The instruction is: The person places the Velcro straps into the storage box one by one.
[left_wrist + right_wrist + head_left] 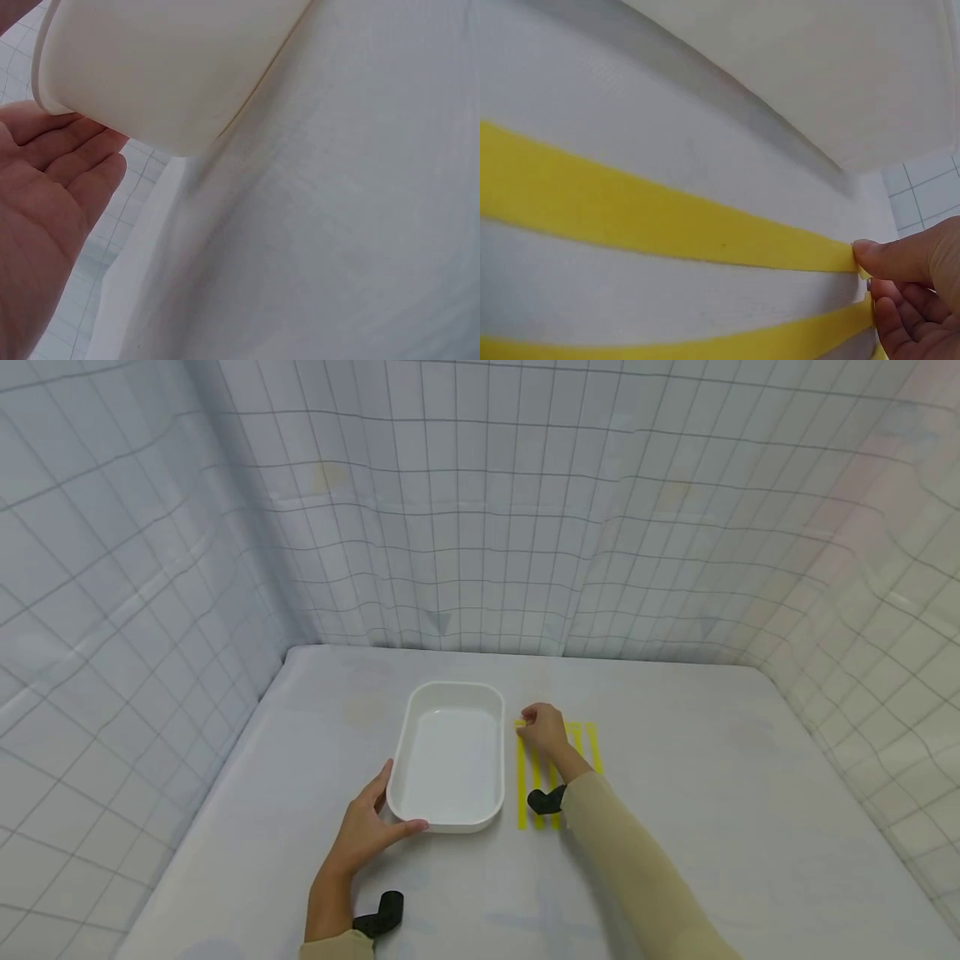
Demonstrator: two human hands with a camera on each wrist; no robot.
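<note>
Leftmost yellow strip (521,785) lay lengthwise on the table, just right of the tray, its far end pinched between the thumb and fingers of the right hand (546,729). Next strip (795,334) ran close alongside, its end right by the curled fingers; likely trouble: 2 strips caught at once, since the ends sat so near. Pinch took only the very tip, so a quick pull could probably slip it free; material looked thin and flexible, might twist or fold if lifted by 1 end. Other strips partly hidden under hand and forearm, count not certain, at least 4. Black wrist mount (546,800) hung over their near half and could drag them askew if the arm dropped low.

White tray (447,760) stood left of the strips, nothing in it. Left hand (363,833) spread around its near-left corner, thumb at the near rim, fingers along the side; a shove there could slide the tray onto the strips. White tablecloth (675,760) beneath looked slightly creased, might shift too.
</note>
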